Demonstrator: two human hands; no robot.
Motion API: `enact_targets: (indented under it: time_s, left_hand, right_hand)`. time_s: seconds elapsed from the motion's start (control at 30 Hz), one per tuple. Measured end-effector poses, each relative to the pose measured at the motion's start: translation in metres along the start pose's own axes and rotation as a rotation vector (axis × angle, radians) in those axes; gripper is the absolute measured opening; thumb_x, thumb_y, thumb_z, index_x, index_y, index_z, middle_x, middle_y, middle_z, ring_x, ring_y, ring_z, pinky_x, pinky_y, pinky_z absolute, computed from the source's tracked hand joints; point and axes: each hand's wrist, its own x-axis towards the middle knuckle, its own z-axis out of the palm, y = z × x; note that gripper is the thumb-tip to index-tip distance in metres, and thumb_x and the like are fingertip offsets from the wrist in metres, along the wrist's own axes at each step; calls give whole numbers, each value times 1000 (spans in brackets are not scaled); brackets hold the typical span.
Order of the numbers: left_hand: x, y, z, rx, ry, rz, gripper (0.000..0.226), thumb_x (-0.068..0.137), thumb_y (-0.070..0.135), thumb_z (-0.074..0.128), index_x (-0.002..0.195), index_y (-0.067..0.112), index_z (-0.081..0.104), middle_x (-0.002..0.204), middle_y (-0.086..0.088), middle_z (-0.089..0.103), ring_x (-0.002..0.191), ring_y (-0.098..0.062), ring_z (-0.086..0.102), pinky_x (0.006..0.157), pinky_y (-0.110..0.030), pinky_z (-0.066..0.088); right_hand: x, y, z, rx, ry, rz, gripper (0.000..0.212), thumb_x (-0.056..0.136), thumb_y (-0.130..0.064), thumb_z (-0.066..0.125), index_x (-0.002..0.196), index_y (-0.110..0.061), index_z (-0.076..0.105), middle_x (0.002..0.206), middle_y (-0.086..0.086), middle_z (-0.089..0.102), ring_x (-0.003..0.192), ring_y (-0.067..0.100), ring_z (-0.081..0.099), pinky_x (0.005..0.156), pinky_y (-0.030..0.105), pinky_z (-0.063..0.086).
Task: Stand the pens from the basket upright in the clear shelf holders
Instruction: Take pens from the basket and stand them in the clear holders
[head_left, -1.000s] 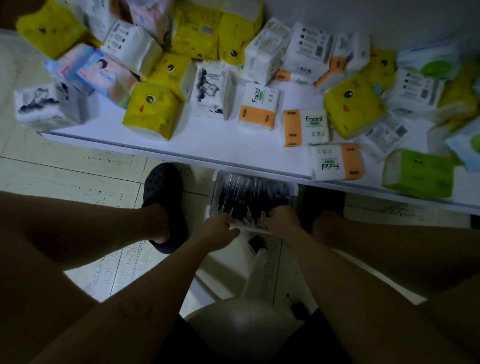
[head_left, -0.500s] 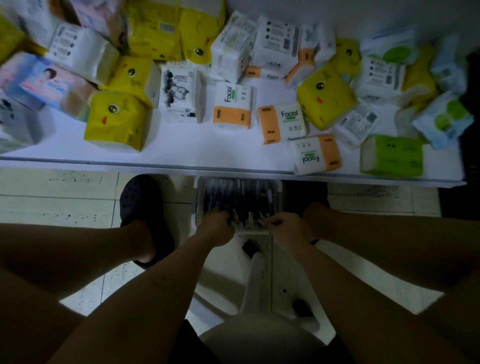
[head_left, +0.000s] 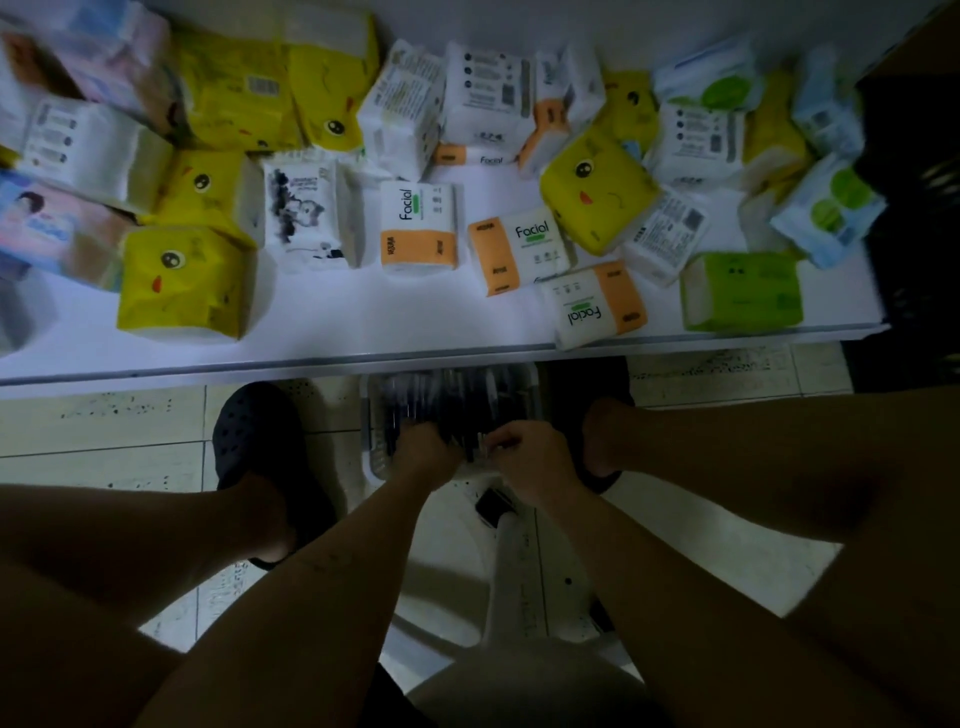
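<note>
- Pens (head_left: 457, 402) were piled inside the basket (head_left: 372, 436).
- Left hand (head_left: 427, 453) was down in the basket, fingers among the pens, too dark to tell its grip.
- Right hand (head_left: 531, 460), at the basket's near edge, pinched pens.

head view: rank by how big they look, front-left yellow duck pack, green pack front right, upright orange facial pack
1. yellow duck pack
2. green pack
3. upright orange Facial pack
All three sit on the same table, so the order looks safe, though the wide lens may exaggerate the gaps.
</note>
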Motion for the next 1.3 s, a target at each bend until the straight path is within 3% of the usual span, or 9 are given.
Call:
enact_targets:
  time_s: [0.2, 0.33, 0.47, 0.57, 0.63, 0.7, 0.9, 1.07, 1.3]
  left_hand:
    - [-23, 21, -9, -70, 187, 48, 18, 91, 15, 64, 104, 7, 72, 97, -9, 70, 85, -18, 65, 86, -31, 54]
    - [-40, 35, -18, -207, 233, 89, 8, 88, 7, 64, 93, 10, 70, 94, -2, 69, 83, -10, 63, 87, -27, 53]
    - [-69, 42, -31, -410, 193, 79, 20, 83, 0, 67, 94, 12, 54, 86, -1, 58, 72, -7, 57, 57, -17, 46]
    - [-89, 45, -43, -599, 186, 107, 33, 82, -1, 68, 106, 15, 51, 91, -3, 60, 84, -13, 60, 62, -18, 46]
    - [-102, 48, -55, -642, 216, 188, 24, 86, 2, 65, 106, 12, 56, 92, -4, 64, 86, -15, 63, 63, -16, 48]
    - [-118, 54, -73, -657, 285, 275, 12, 91, 6, 60, 102, 11, 61, 87, -3, 67, 77, -11, 64, 57, -10, 46]
    - [-169, 79, -131, -679, 486, 480, 10, 93, 12, 61, 103, 14, 61, 71, 1, 61, 48, 0, 55, 46, -14, 43]
    - [-204, 96, -174, -750, 590, 592, 9, 92, 19, 62, 101, 23, 62, 79, 4, 68, 77, -16, 68, 73, -34, 54]
    - [-267, 140, -244, -856, 652, 800, 17, 83, 4, 71, 88, 20, 66, 74, 3, 68, 76, -17, 65, 74, -37, 56]
  right_hand:
    - [-7, 8, -12, 29, 5, 48, 10, 91, -11, 63, 95, -11, 73, 96, 5, 70, 89, 21, 66, 81, 34, 57]
    - [-19, -3, -24, 39, 64, -51, 7, 88, -8, 64, 91, -10, 71, 92, 5, 70, 84, 15, 64, 67, 17, 51]
    - [-32, -23, -31, 134, 102, -91, 28, 82, -4, 69, 100, -15, 51, 88, 1, 58, 92, 24, 62, 83, 41, 55]
    - [-43, -38, -40, 161, 115, -129, 33, 82, 1, 66, 110, -14, 55, 84, 3, 58, 88, 27, 63, 84, 45, 55]
    - [-53, -49, -46, 214, 98, -187, 30, 84, 2, 61, 89, -27, 62, 74, -3, 62, 74, 21, 64, 78, 46, 57]
    - [-62, -60, -51, 255, 104, -277, 32, 84, -7, 59, 72, -36, 61, 65, -9, 63, 64, 17, 64, 72, 46, 56]
    - [-94, -115, -75, 329, 244, -506, 8, 96, -23, 58, 89, -23, 62, 78, 4, 67, 64, 21, 69, 63, 37, 57]
    - [-123, -154, -96, 374, 284, -670, 12, 96, -21, 59, 86, -16, 64, 73, -2, 66, 65, 7, 66, 62, 32, 53]
    - [-176, -217, -136, 447, 388, -866, 11, 83, -18, 75, 80, -10, 67, 73, 2, 67, 66, 11, 62, 61, 20, 48]
